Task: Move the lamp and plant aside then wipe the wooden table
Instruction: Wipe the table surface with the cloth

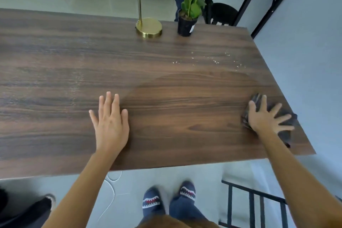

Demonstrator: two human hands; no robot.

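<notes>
While right hand presses cloth near table edge.

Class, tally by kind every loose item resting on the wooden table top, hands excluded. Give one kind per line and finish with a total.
Lamp: 1
Potted plant: 1
Cloth: 1, dark grey, under the right hand
Total: 3
</notes>
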